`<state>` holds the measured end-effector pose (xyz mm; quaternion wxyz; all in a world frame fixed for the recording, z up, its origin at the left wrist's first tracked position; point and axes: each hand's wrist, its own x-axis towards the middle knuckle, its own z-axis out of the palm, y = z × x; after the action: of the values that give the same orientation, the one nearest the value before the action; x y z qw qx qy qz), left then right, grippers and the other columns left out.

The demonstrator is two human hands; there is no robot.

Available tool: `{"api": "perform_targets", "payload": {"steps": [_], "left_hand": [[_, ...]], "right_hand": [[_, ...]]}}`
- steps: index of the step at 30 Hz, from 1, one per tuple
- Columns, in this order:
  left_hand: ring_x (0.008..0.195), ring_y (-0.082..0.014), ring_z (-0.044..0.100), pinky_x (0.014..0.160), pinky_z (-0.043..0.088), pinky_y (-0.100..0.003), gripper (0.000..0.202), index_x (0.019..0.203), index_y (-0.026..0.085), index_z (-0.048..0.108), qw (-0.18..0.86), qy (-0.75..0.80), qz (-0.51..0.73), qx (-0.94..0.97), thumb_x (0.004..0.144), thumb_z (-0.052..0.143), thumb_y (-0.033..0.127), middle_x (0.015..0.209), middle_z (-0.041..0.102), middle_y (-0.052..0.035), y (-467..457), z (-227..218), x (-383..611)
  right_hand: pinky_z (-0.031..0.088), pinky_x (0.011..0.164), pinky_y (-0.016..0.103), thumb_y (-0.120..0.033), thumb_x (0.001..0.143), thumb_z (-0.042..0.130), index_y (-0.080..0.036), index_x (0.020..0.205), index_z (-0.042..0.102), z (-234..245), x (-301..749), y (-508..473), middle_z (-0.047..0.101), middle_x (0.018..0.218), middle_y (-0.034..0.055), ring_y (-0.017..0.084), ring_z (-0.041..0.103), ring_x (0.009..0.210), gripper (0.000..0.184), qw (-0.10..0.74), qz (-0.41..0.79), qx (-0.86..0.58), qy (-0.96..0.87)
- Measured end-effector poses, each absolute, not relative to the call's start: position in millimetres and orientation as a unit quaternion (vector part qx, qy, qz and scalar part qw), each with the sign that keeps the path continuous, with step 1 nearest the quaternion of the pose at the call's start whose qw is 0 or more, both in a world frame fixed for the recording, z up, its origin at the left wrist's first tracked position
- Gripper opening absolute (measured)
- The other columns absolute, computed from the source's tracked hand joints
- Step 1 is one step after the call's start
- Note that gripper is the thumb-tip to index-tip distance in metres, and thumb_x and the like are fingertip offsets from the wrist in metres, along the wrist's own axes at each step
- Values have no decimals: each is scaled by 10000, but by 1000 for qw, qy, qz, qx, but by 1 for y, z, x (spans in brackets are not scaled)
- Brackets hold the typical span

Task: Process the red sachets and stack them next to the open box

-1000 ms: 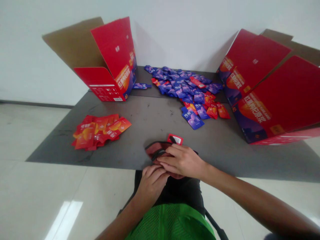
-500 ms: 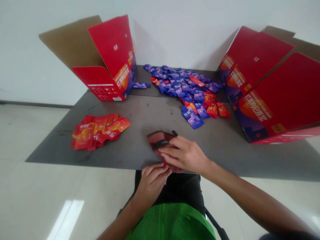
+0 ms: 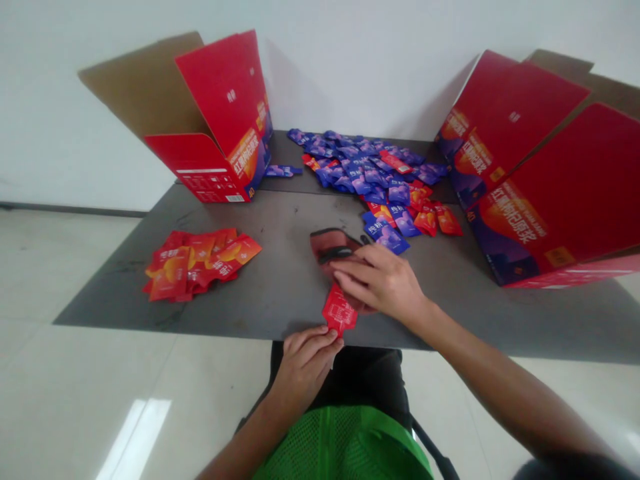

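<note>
My left hand is at the near edge of the dark grey table, its fingers pinched on the lower corner of a red sachet. My right hand lies over a red pouch with a black strap, fingers curled round its near side. The sachet hangs between the two hands. A stack of red-orange sachets lies to the left. A heap of blue and red sachets spreads across the far middle of the table.
An open red carton stands at the far left of the table. Two large red cartons lean at the right. A white wall runs behind. Pale floor tiles surround the table, and a green mesh garment shows below.
My right hand has slid the red pouch away from me, toward the table's middle. The red sachet has come out and now shows between my hands, held by my left fingers.
</note>
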<state>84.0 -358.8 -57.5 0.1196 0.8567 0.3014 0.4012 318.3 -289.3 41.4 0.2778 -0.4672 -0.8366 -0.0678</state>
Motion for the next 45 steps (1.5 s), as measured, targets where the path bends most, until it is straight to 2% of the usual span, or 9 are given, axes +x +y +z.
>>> {"api": "perform_targets", "payload": {"steps": [4,8,12,15,18,23,33,37,45], "left_hand": [[1041,-190,671,927,461,-352,175,1092,227,747,124,316,404,849,1033,588,187,1030,780,-13,-359,-58,84],[1113,-188,665,964,455,-351,210,1183,212,723,126,298,402,857,1029,591,158,1123,775,-22,-358,-57,84],[1115,-189,670,956,457,-353,206,1180,212,726,122,301,407,854,1011,623,152,1129,775,-23,-358,-56,85],[1120,-187,667,960,455,-351,207,1179,207,727,126,299,407,854,1008,627,148,1131,773,-25,-358,-56,85],[1114,-187,666,961,451,-350,202,1181,213,725,126,297,406,855,1024,606,167,1125,773,-21,-358,-57,85],[1038,-193,661,929,450,-355,165,1092,222,738,129,309,404,851,1029,594,173,1030,774,-14,-358,-58,84],[1131,-179,662,969,446,-346,236,1215,219,705,134,297,405,854,1003,640,141,1153,772,-12,-358,-64,83],[1214,-182,632,996,451,-341,264,1276,213,670,138,277,356,882,1016,628,193,1256,746,-17,-355,-55,75],[1313,-173,575,973,459,-332,313,1356,213,619,91,243,260,930,1059,523,191,1384,687,-13,-347,-45,60]], "right_hand": [[504,741,286,-367,1024,575,-285,1161,764,18,291,-321,693,919,19,153,613,825,247,255,-19,-377,-890],[497,749,285,-388,1024,576,-296,1145,774,1,310,-287,691,935,26,156,627,860,250,250,-19,-437,-864],[476,741,315,-388,1029,562,-259,1077,804,16,344,-241,694,931,64,187,612,869,278,195,-86,-504,-837],[480,794,325,-383,1033,557,-255,1140,787,36,346,-245,700,958,67,196,616,908,284,223,-110,-522,-816],[487,803,315,-367,1028,572,-266,1188,761,45,323,-279,702,985,47,180,620,902,268,277,-89,-471,-833],[491,753,279,-351,1029,570,-267,1131,773,23,290,-322,685,904,20,150,605,828,242,242,-18,-372,-896],[462,774,304,-404,1031,555,-258,1104,799,19,346,-241,693,941,65,186,618,896,293,179,-79,-531,-824],[494,820,313,-386,1031,568,-257,1215,760,18,338,-259,708,1024,59,192,638,945,295,235,-76,-522,-816],[527,840,328,-355,1014,606,-232,1194,762,23,328,-285,712,1021,66,203,661,960,268,268,-51,-485,-831]]}}
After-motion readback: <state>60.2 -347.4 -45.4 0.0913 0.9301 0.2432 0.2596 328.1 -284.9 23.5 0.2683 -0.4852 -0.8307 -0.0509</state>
